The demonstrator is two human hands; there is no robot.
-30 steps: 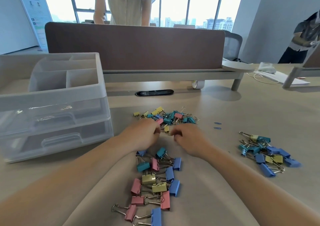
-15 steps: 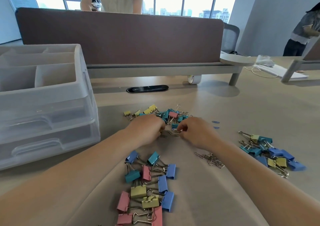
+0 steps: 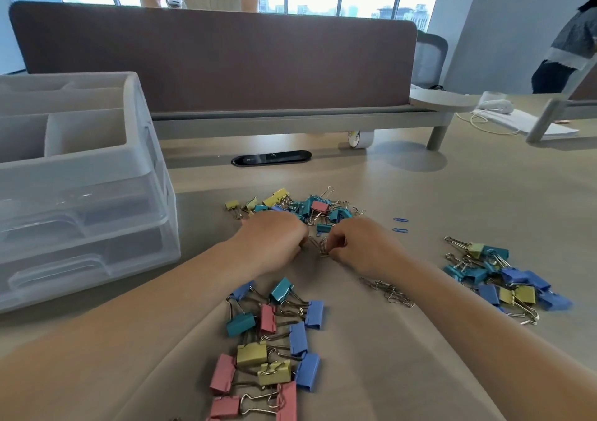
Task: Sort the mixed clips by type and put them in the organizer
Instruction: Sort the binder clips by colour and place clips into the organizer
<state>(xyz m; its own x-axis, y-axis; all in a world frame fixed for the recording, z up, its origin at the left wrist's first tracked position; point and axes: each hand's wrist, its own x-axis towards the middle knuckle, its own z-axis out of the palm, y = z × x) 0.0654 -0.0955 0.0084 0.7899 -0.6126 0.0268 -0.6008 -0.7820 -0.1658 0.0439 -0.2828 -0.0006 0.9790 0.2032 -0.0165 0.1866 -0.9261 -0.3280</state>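
Note:
A mixed pile of small coloured binder clips (image 3: 303, 205) lies mid-table. Just in front of it my left hand (image 3: 274, 239) and my right hand (image 3: 361, 246) meet, fingers curled, both pinching a small bunch of silver paper clips (image 3: 321, 246). A heap of large binder clips (image 3: 274, 340) sits between my forearms. Medium binder clips (image 3: 504, 281) are grouped at the right. Loose silver paper clips (image 3: 387, 291) lie beside my right forearm. The clear plastic organizer (image 3: 80, 194) with top compartments and drawers stands at the left.
Two blue paper clips (image 3: 400, 225) lie right of the mixed pile. A brown desk divider (image 3: 226, 55) runs across the back, with a black cable slot (image 3: 271, 157) and a tape roll (image 3: 360, 138) below it. People stand behind the divider and at far right.
My hands have drawn together in front of the mixed pile and taken hold of silver paper clips. A silver paper clip heap has appeared beside my right forearm. The view has shifted left.

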